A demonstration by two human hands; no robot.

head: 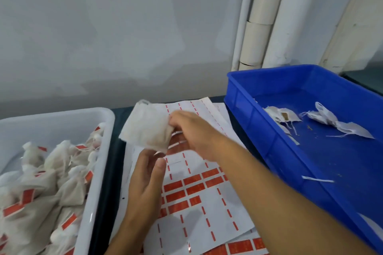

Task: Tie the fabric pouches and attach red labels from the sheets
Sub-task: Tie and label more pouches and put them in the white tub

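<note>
Hands: two, the left hand [148, 176] and the right hand [191, 133].
Pouch held up: one pouch [145, 128].
Bins: two, one white bin [97, 172] and one blue bin [259, 130].
Tied pouches [51, 180] in white bin: many, too heaped to count.
Label sheets [207, 198]: several overlapping, number unclear.

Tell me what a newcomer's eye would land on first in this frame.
Probably the bright blue crate at right, holding a few loose pouches. At centre, the right hand pinches a fabric pouch above the red label sheets, the left hand just below. The white tub at left holds labelled pouches.
</note>
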